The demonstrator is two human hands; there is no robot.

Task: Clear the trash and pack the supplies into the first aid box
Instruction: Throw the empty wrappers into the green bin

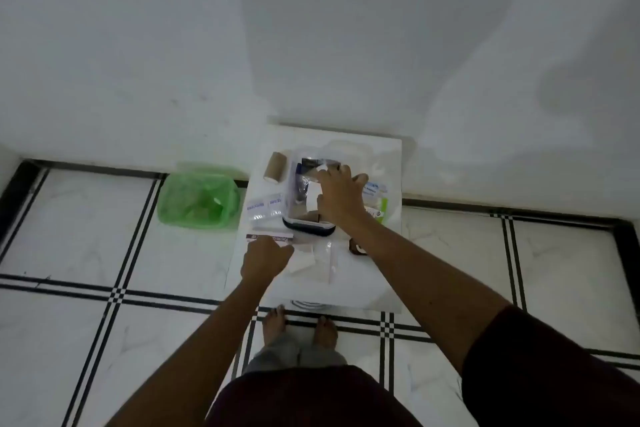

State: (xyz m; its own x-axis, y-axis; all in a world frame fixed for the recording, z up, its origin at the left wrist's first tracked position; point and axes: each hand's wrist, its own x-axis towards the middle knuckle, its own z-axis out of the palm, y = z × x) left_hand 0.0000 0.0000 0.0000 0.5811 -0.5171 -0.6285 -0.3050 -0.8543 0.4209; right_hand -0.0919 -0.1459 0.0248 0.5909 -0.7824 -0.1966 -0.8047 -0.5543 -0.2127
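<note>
Green bin (199,199): one; first aid box (308,198): one; two hands.

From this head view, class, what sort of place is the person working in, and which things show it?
Probably a room in a home, not a clinic: a tiled floor with black lines, a bare white wall, bare feet, and a low white table beside a green-lined bin on the floor.
</note>
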